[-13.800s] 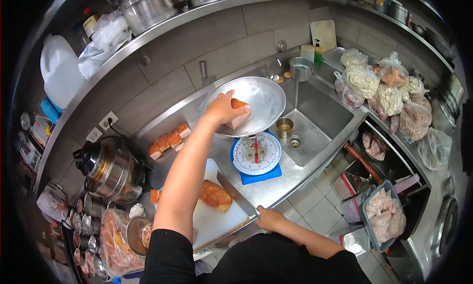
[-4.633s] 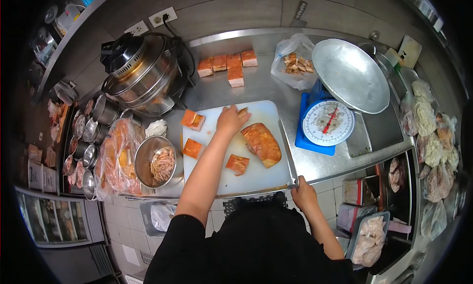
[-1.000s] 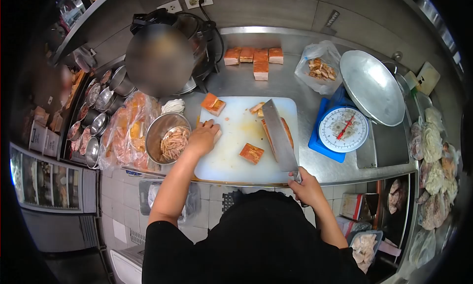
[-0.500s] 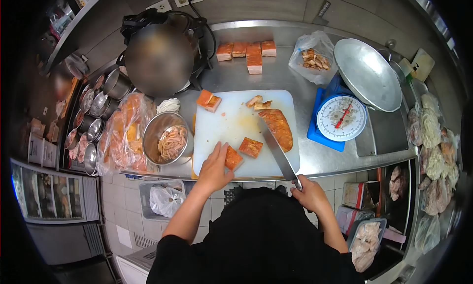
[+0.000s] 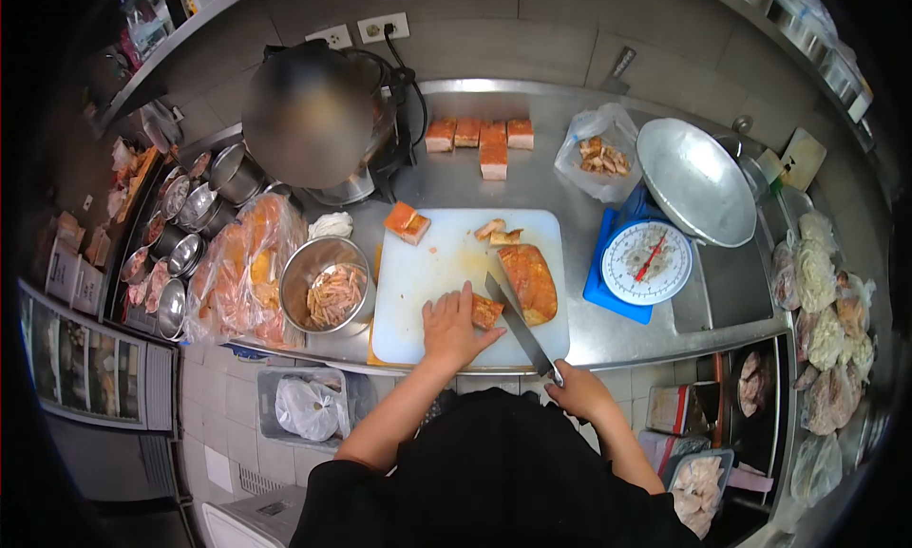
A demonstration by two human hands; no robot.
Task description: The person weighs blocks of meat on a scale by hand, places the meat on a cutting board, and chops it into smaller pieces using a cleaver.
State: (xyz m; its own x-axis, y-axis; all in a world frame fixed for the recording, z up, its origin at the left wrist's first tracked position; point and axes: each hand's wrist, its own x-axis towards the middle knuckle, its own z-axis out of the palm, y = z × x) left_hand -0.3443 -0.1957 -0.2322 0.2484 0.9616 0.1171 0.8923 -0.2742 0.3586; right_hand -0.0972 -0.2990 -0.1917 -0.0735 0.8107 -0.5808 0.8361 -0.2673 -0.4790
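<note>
Fingers of the left hand (image 5: 451, 334) are spread, palm down, with a small block of browned meat (image 5: 486, 311) between index finger and thumb; how firmly they press it, I cannot tell. The right hand (image 5: 579, 391) is wrapped round the handle of a broad knife (image 5: 522, 330), its wrist beyond the board's near edge and its blade slanting away and leftward, between the block and a larger slab (image 5: 530, 284). Judging by this, cut pieces are being steadied and arranged beside the blade; any next stroke would call for thumb and fingertips drawn well clear. Both forearms reach in from the near side. On the white cutting board (image 5: 408, 306), another block and scraps sit farther off. Beyond stand a blue dial scale (image 5: 646, 263), right, and a steel bowl (image 5: 287, 296), left.
</note>
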